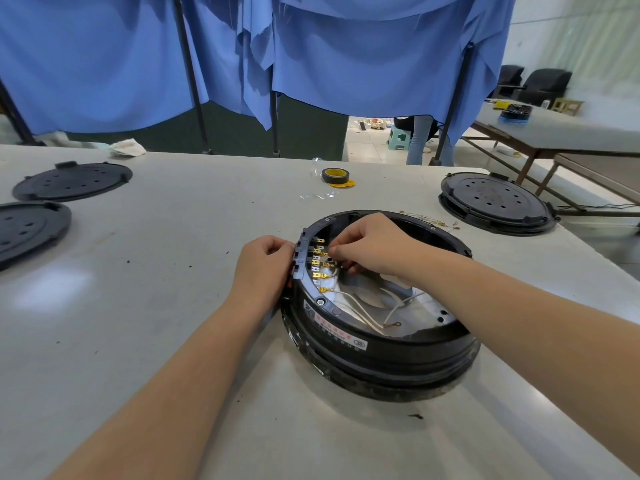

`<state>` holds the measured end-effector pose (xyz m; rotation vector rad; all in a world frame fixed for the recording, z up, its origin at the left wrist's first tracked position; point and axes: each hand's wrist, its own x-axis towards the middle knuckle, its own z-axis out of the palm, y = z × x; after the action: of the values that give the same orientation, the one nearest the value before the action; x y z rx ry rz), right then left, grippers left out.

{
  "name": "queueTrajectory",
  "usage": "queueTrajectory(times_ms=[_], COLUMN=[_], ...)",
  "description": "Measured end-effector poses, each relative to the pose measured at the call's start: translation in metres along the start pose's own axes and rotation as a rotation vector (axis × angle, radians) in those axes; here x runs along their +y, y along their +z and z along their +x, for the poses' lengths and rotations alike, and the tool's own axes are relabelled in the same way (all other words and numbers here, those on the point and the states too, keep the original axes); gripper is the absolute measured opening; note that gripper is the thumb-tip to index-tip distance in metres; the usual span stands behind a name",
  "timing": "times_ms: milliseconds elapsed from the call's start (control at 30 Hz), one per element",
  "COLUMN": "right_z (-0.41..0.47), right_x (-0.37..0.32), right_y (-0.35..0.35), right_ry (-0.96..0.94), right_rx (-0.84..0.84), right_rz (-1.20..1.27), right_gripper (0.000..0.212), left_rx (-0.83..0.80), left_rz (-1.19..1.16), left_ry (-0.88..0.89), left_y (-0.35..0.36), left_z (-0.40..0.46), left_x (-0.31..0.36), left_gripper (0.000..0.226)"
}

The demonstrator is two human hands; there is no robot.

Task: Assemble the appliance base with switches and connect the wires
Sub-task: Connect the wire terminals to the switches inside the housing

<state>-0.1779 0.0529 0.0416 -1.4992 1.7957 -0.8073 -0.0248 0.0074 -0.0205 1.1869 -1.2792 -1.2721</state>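
Wires (360,308), thin and floppy, lie inside the rigid round base (381,344) at table centre. Right hand (372,242) pinches a brass connector at nine o'clock; left hand (265,261) grasps the rim there. Hold connectors, never wire.

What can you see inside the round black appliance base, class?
Inside the appliance base: brass terminals, white wires, a grey metal floor. The right hand covers part of it.

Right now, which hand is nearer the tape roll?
Right. The right hand works inside the appliance base, below the tape roll; the left hand grips the base's outer rim, farther leftward.
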Motion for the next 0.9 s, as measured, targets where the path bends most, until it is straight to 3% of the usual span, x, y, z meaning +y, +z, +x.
queueTrajectory(times_ms=[400,500,633,900], right_z=[0.0,-0.002,-0.009,-0.018], right_x=[0.003,0.006,0.007,0.003], right_y=[-0.001,-0.006,-0.003,-0.002], right_ry=[-0.033,-0.065,-0.144,-0.248], right_rx=[0.05,0.105,-0.028,-0.155], right_rz=[0.029,-0.073,-0.17,-0.217], right_gripper=[0.009,0.014,0.012,0.004], left_rx=[0.017,0.076,0.146,0.061], left_rz=[-0.035,0.075,0.299,0.282], left_ry=[0.012,0.089,0.274,0.435], left_y=[0.0,-0.001,-0.006,-0.004], left_z=[-0.002,-0.003,-0.005,-0.018], left_x=[0.0,0.002,0.009,0.023], left_gripper=[0.011,0.008,0.008,0.009])
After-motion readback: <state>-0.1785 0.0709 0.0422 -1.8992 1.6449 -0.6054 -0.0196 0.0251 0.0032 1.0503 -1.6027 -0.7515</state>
